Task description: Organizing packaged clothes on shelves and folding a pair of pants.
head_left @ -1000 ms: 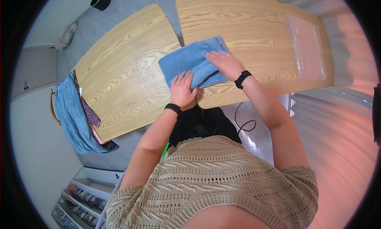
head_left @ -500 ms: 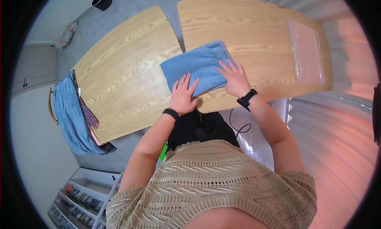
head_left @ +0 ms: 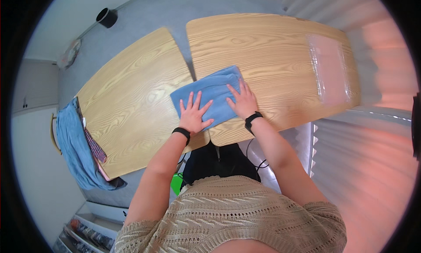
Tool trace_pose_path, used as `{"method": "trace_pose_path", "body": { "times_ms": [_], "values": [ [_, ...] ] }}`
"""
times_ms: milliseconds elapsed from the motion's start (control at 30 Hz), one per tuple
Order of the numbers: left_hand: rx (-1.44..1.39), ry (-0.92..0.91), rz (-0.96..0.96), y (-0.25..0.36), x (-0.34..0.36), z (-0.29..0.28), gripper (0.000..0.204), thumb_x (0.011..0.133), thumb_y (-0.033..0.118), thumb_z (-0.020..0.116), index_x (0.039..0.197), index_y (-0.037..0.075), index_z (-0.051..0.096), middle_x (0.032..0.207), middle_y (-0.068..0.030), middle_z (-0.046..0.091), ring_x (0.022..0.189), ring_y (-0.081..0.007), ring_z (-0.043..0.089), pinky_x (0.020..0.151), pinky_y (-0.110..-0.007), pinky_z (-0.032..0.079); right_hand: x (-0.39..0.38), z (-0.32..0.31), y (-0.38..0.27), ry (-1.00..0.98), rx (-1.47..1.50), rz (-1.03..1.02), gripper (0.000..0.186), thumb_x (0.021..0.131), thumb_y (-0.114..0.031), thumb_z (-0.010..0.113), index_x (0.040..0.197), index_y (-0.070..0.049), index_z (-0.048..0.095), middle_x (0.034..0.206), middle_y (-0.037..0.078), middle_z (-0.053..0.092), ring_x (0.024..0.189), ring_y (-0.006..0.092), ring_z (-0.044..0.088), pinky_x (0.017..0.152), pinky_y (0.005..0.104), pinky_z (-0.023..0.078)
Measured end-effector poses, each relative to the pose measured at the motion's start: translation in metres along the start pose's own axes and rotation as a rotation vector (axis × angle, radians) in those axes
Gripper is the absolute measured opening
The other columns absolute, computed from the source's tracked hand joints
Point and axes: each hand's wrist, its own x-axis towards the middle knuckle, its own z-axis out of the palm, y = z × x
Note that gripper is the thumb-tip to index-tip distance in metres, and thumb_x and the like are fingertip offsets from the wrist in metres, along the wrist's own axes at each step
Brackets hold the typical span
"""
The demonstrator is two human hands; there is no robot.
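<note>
A folded light-blue garment (head_left: pixel 215 94) lies flat across the gap between two wooden tables. At its right end the cloth looks gathered; which kind of garment it is cannot be made out. My left hand (head_left: pixel 192 117) presses on its near left part with the fingers spread. Over its right side lies my right hand (head_left: pixel 243 103), fingers also stretched apart and palm down. Neither hand grips the cloth. Both wrists carry black bands.
The left table (head_left: pixel 131 108) and right table (head_left: pixel 263 46) meet near me. Blue clothes (head_left: pixel 76 143) and a patterned cloth (head_left: pixel 94 145) hang over the left table's end. A clear plastic packet (head_left: pixel 331 71) lies on the right. A black bin (head_left: pixel 107 18) stands on the floor.
The whole view has shifted, so the tables sit lower in the picture. My right hand has slid to the garment's right edge, and my left hand's fingers are spread wider.
</note>
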Motion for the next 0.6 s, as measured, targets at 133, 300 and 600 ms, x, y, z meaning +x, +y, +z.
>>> {"method": "trace_pose_path", "body": {
  "times_ms": [133, 300, 600],
  "values": [
    [-0.012, -0.003, -0.042, -0.010, -0.007, 0.012, 0.070, 0.074, 0.057, 0.058, 0.136, 0.030, 0.041, 0.149, -0.0157, 0.018, 0.136, -0.0401, 0.015, 0.100, -0.067, 0.015, 0.005, 0.013, 0.007, -0.107, 0.158, -0.084, 0.051, 0.085, -0.047, 0.053, 0.132, -0.030, 0.045, 0.145, 0.016, 0.027, 0.130, 0.0375, 0.029, 0.102, 0.0477, 0.032],
    [0.026, -0.049, -0.099, -0.045, -0.028, 0.021, 0.072, 0.072, 0.054, 0.061, 0.136, 0.027, 0.041, 0.149, -0.0178, 0.017, 0.137, -0.0405, 0.012, 0.101, -0.067, 0.013, 0.026, -0.003, 0.065, -0.114, 0.675, -0.019, 0.038, 0.086, -0.034, 0.057, 0.121, -0.018, 0.056, 0.128, 0.017, 0.049, 0.118, 0.0309, 0.046, 0.094, 0.0389, 0.041],
    [0.039, -0.116, -0.094, -0.054, -0.036, 0.021, 0.076, 0.069, 0.057, 0.058, 0.134, 0.021, 0.044, 0.149, -0.0196, 0.015, 0.137, -0.0427, 0.010, 0.101, -0.067, 0.011, 0.012, -0.083, 0.321, 0.350, -0.122, 0.710, 0.026, 0.081, -0.029, 0.058, 0.094, -0.007, 0.064, 0.092, 0.014, 0.066, 0.089, 0.0315, 0.062, 0.078, 0.0413, 0.049]
  ]
}}
